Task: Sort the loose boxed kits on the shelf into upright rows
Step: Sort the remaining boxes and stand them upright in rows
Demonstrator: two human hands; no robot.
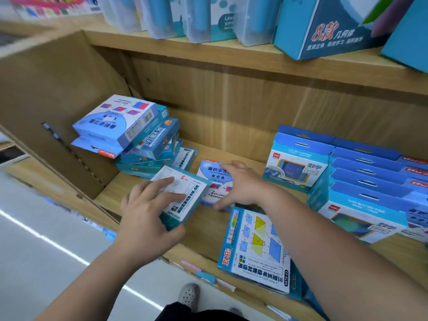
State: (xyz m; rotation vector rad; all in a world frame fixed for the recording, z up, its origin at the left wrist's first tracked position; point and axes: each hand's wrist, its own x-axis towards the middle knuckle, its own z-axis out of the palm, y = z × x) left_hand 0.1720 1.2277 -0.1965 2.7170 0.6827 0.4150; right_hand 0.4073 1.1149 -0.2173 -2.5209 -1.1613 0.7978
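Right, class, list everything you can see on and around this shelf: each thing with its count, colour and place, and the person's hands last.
white-faced box: one, white and teal, mid shelf, tilted
round-label box: one, blue and white, mid shelf, right of it
shapes box: one, blue with yellow shapes, flat at shelf front
leaning pile: several boxes, blue, back left
upright rows: many boxes, blue, right side
clear cases: several, clear with blue, upper shelf
large cartons: two, blue, upper shelf right
shelf: one, light wood
shoe: one, grey, floor below
left hand: grips white-faced box
right hand: grips round-label box
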